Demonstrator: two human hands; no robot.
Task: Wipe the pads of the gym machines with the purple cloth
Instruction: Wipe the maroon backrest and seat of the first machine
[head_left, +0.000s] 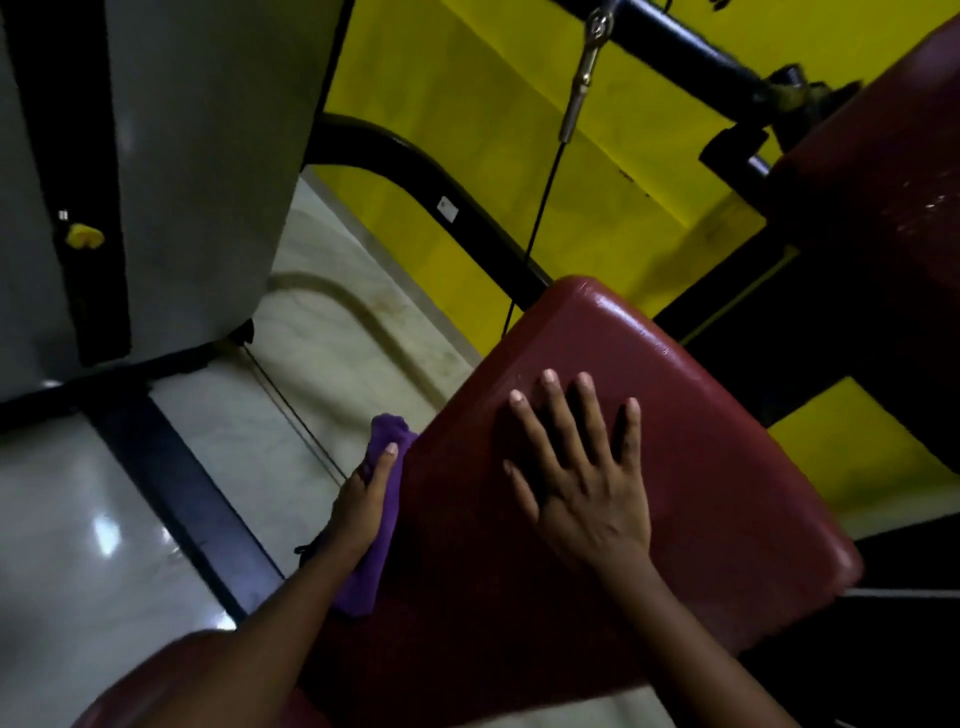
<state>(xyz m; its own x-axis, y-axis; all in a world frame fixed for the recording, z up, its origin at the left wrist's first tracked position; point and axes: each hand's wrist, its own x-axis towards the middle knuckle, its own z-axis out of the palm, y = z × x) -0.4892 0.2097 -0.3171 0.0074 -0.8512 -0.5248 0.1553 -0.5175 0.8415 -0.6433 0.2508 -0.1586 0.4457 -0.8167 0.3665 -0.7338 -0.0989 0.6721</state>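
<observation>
Where the view tips down over the machine, I see a yellow wall (467, 130) filling the upper middle and a pale, glossy floor (322, 322) below it.

- **Pad** (701, 467): dark red and shiny, it runs from the centre to the lower right. A second red pad (883, 208) rises at the upper right.
- **Shroud** (208, 156): a grey panel at the upper left, with a black slot down its face.
- **Frame** (415, 161): a black tube curving between the shroud and the pad.
- **Right hand** (582, 478): it rests flat on top of the pad with the fingers straight and spread, holding nothing.
- **Left hand** (363, 504): it sits at the pad's left edge and grasps the cloth. The thumb lies along the fabric, and I cannot see the other fingers, which are hidden behind it.
- **Cloth** (363, 587): purple and bunched, it is pressed against the left side of the pad. It shows above the left hand's thumb and again below the wrist.
- **Cable** (540, 208): a thin black line dropping behind the pad's top corner.
- **Clip** (587, 67): a metal clip at the cable's upper end, hanging from the black bar.
- **Pin** (83, 236): a small yellow pin set in the shroud's slot.
</observation>
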